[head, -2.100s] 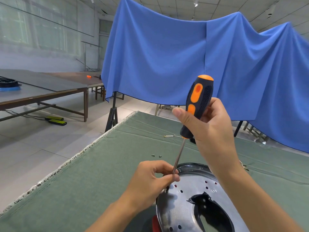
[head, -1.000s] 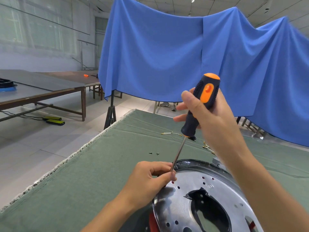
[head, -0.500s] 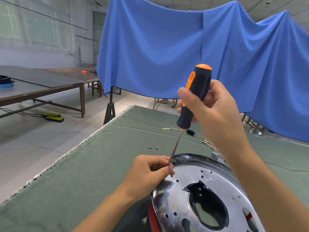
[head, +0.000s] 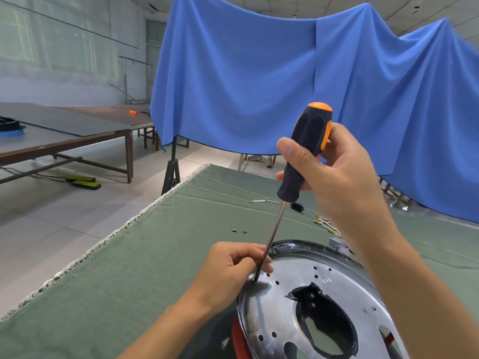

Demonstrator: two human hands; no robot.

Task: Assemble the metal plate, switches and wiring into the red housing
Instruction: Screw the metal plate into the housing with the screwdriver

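- Driving a screw at the near-left rim, a person's right hand (head: pixel 342 177) wraps thumb and fingers round the black-and-orange handle of a screwdriver (head: pixel 305 149), whose slim shaft slants down to a tip resting on the metal plate (head: pixel 282 307).
- Steadying the work, the left hand (head: pixel 233 270) has its fingers curled in a pinch about the lower shaft just above the tip; whether a screw sits under the tip cannot be told, as the fingers cover the spot.
- Compared with half a second ago, the handle has turned in the right hand's grip: the orange side strip that faced left now faces right, and the knurled black face looks at the camera, while the tip stays on the same rim hole.
- That turn suggests the fastening is mid-way, the plate being screwed down rather than merely laid in place.
- Beneath the shiny plate, a sliver of the red housing (head: pixel 239 340) shows at the lower edge, so the plate already sits on it.
- Waiting well apart on the green table cloth (head: pixel 129 281) lie two loose screws (head: pixel 239 231), a black switch (head: pixel 296 206) and brass-tipped wiring (head: pixel 325 224), so the switch and wire steps look not yet done.
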